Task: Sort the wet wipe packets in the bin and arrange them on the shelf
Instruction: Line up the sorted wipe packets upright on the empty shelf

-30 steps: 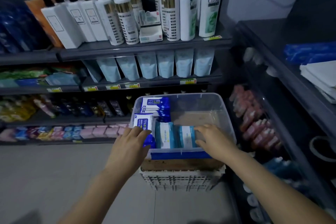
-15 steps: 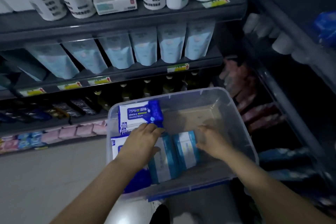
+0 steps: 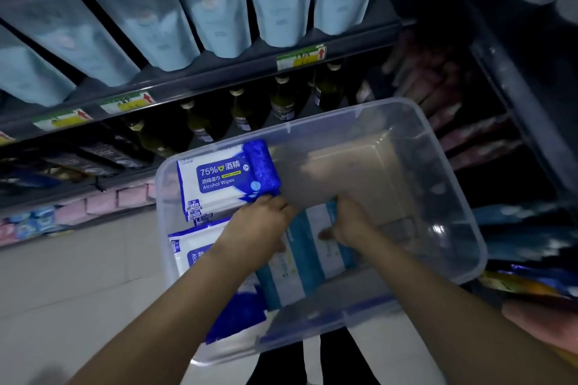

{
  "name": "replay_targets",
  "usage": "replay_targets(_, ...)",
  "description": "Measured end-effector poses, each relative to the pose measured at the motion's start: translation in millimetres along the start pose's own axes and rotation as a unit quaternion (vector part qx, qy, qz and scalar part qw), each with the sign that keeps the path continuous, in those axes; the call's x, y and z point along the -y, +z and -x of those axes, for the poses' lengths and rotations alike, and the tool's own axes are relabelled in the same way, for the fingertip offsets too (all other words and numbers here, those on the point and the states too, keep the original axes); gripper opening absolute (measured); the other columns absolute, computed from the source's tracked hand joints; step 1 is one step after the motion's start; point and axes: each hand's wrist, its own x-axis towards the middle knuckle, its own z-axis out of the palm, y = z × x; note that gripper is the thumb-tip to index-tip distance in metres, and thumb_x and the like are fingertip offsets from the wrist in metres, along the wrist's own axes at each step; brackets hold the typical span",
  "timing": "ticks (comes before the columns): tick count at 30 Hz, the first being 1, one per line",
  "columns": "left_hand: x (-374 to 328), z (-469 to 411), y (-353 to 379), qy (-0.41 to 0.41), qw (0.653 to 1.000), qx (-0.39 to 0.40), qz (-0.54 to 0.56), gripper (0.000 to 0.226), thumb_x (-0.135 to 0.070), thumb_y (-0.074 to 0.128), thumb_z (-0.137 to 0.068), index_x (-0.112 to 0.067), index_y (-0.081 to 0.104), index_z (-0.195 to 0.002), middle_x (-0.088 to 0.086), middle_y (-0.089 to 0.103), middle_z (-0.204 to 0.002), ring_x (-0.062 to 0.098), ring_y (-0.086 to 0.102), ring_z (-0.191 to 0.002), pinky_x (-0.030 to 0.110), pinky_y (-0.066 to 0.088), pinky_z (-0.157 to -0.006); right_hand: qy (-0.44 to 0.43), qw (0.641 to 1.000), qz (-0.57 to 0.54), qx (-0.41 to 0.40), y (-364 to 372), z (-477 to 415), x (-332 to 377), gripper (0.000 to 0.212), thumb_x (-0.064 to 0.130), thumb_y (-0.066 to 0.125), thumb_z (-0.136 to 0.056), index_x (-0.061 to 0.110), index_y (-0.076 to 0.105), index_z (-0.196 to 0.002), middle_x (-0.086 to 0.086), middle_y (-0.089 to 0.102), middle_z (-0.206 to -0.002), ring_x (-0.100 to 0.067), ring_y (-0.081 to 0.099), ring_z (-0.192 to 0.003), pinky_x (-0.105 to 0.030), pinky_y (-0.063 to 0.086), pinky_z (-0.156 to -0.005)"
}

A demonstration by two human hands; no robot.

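Head view: a clear plastic bin (image 3: 450, 203) fills the middle of the frame. At its centre stand teal-and-white wipe packets (image 3: 300, 272). The left hand (image 3: 259, 225) curls over their left top edge and the right hand (image 3: 350, 222) grips their right top edge, thumb in front. Blue alcohol wipes packets (image 3: 219, 181) lie in the bin's upper-left corner. A shelf (image 3: 219, 72) of pale blue pouches (image 3: 215, 9) crosses the top of the frame.
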Motion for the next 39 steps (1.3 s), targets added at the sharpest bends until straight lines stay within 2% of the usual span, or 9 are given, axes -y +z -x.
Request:
replay_targets(4, -4.0, 1.8, -3.4, -0.014, 1.000, 0.001, -0.001, 0.062, -0.025, 0.066, -0.085, -0.021, 0.038, -0.140, 0.000, 0.045, -0.134, 0.020, 0.046, -0.120, 0.032, 0.043, -0.088, -0.018, 0.998, 0.049, 0.033, -11.9, 7.5, -0.7, 0.047, 0.021, 0.078, -0.074, 0.007, 0.058, -0.114, -0.009, 0.063, -0.113, -0.022, 0.060, -0.098, -0.025, 0.048, -0.077)
replay_targets(6, -4.2, 4.3, -6.3, -0.024, 0.999, -0.011, 0.040, 0.059, -0.024, 0.066, -0.085, -0.020, 0.041, -0.138, 0.001, 0.047, -0.132, 0.021, 0.048, -0.119, 0.034, 0.047, -0.090, -0.051, 0.997, 0.056, -0.010, -26.0, 13.3, 0.4, 0.040, 0.020, 0.074, -0.078, 0.005, 0.061, -0.113, -0.011, 0.065, -0.112, -0.026, 0.061, -0.100, -0.028, 0.047, -0.079)
replay_targets(10, -0.4, 15.2, -21.0, -0.070, 0.976, -0.078, 0.193, 0.052, -0.028, 0.064, -0.089, -0.019, 0.046, -0.137, 0.004, 0.054, -0.133, 0.020, 0.052, -0.118, 0.029, 0.043, -0.096, -0.111, 0.989, -0.072, -0.063, -62.1, 30.3, 8.1, 0.023, 0.007, 0.073, -0.078, 0.004, 0.065, -0.099, -0.012, 0.068, -0.099, -0.029, 0.064, -0.095, -0.039, 0.051, -0.082)
replay_targets(15, -8.3, 34.1, -48.9, -0.114, 0.884, -0.177, 0.418, 0.076, -0.052, 0.063, -0.068, -0.018, 0.049, -0.135, -0.007, 0.063, -0.113, 0.009, 0.059, -0.105, 0.026, 0.050, -0.092, -0.212, 0.955, -0.206, -0.012, -82.3, 68.8, 42.6, 0.022, 0.003, 0.070, -0.080, 0.018, 0.061, -0.093, -0.001, 0.067, -0.097, -0.018, 0.065, -0.092, -0.041, 0.055, -0.082)
replay_targets(20, -9.5, 41.4, -53.4, -0.140, 0.830, -0.239, 0.484, 0.057, -0.022, 0.079, -0.073, -0.041, 0.046, -0.116, -0.015, 0.064, -0.103, 0.006, 0.063, -0.097, 0.030, 0.054, -0.087, -0.297, 0.927, -0.229, -0.002, -71.8, 89.6, 75.0, 0.022, 0.008, 0.070, -0.081, 0.025, 0.057, -0.083, -0.003, 0.067, -0.094, -0.017, 0.065, -0.090, -0.036, 0.054, -0.078)
replay_targets(24, -0.6, 56.9, -49.3, -0.214, 0.798, -0.318, 0.465, 0.050, -0.016, 0.078, -0.075, -0.035, 0.050, -0.111, -0.012, 0.063, -0.094, 0.005, 0.063, -0.087, 0.025, 0.055, -0.076, -0.259, 0.926, -0.272, 0.031, -56.0, 82.2, 70.6, 0.002, 0.021, 0.058, -0.091, 0.020, 0.058, -0.092, -0.003, 0.062, -0.092, -0.015, 0.060, -0.082, -0.031, 0.053, -0.077)
replay_targets(27, 6.7, 72.4, -48.6, -0.257, 0.753, -0.358, 0.488, 0.042, -0.018, 0.076, -0.077, -0.026, 0.048, -0.107, -0.019, 0.059, -0.092, -0.004, 0.058, -0.084, 0.015, 0.051, -0.067, -0.217, 0.971, -0.087, 0.041, -36.0, 63.7, 53.1, 0.033, 0.032, 0.061, -0.089, 0.013, 0.060, -0.115, -0.001, 0.061, -0.109, -0.016, 0.057, -0.102, -0.033, 0.046, -0.091)
replay_targets(30, 10.4, 84.8, -44.8, -0.276, 0.731, -0.375, 0.500, 0.037, -0.018, 0.073, -0.079, -0.024, 0.047, -0.105, -0.023, 0.056, -0.092, -0.007, 0.056, -0.083, 0.013, 0.050, -0.065, -0.160, 0.984, -0.016, 0.079, -10.2, 55.4, 42.4, 0.051, 0.033, 0.067, -0.084, 0.008, 0.053, -0.126, -0.006, 0.060, -0.116, -0.019, 0.057, -0.105, -0.028, 0.044, -0.090)
replay_targets(39, 19.6, 95.9, -21.1, -0.304, 0.686, -0.389, 0.534, 0.034, -0.011, 0.072, -0.081, -0.020, 0.050, -0.106, -0.012, 0.064, -0.097, 0.007, 0.064, -0.089, 0.030, 0.056, -0.076, -0.099, 0.988, -0.078, 0.086, 28.2, 47.8, 41.5, 0.049, 0.026, 0.082, -0.068, 0.008, 0.053, -0.102, -0.011, 0.062, -0.106, -0.025, 0.061, -0.096, -0.044, 0.052, -0.087)
